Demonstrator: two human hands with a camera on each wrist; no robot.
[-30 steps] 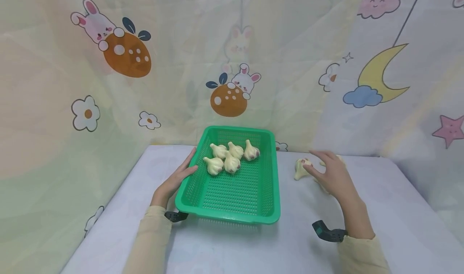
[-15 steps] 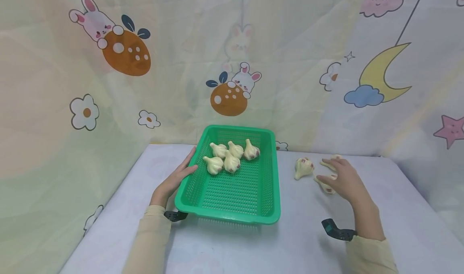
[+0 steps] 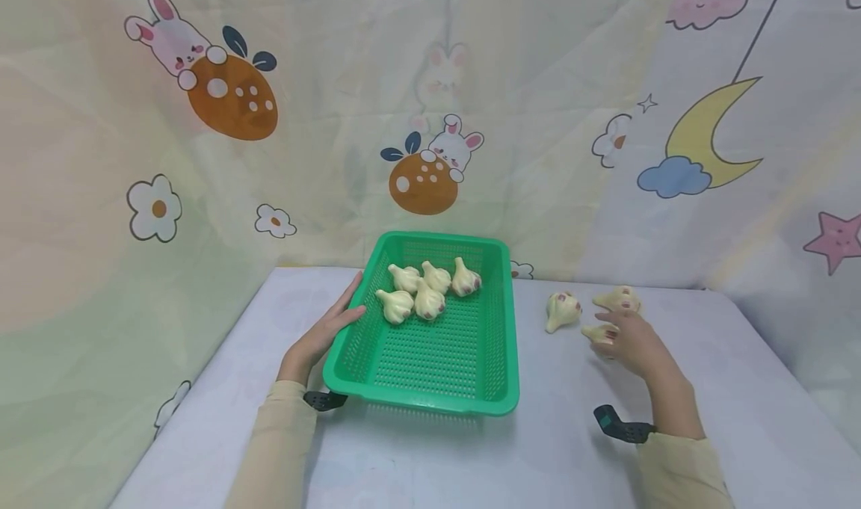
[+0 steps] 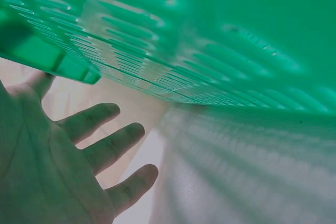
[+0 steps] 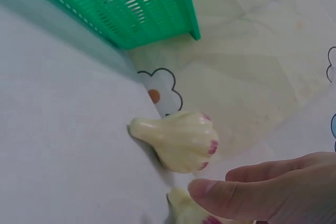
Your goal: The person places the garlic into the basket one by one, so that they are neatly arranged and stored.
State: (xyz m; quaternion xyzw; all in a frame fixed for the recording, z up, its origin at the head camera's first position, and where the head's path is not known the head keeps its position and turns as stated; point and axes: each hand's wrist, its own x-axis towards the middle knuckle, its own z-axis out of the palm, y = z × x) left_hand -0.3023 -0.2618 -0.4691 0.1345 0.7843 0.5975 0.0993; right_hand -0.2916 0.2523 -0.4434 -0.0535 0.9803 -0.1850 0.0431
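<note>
A green perforated basket [image 3: 430,408] holds several white garlic bulbs [image 3: 428,300] in its far half. My left hand [image 3: 323,341] lies along the basket's left side, its thumb and forefinger at the rim. In the left wrist view the other fingers [image 4: 113,150] of that hand are spread beneath the basket. My right hand [image 3: 635,344] is low over a garlic bulb [image 3: 599,332] on the table, with the thumb and forefinger apart and right at it. The right wrist view shows the thumb [image 5: 231,195] overlapping this bulb, part of which is hidden.
Two other garlic bulbs lie close by: one garlic bulb [image 3: 562,311] between the hand and the basket, another garlic bulb [image 3: 622,298] just beyond the fingers. A cartoon-printed cloth [image 3: 323,158] hangs behind the white table [image 3: 403,472].
My right hand has moved right from above the leftmost loose garlic bulb, then come down onto the nearer one, its fingers drawing closer together. The left hand and basket stay put.
</note>
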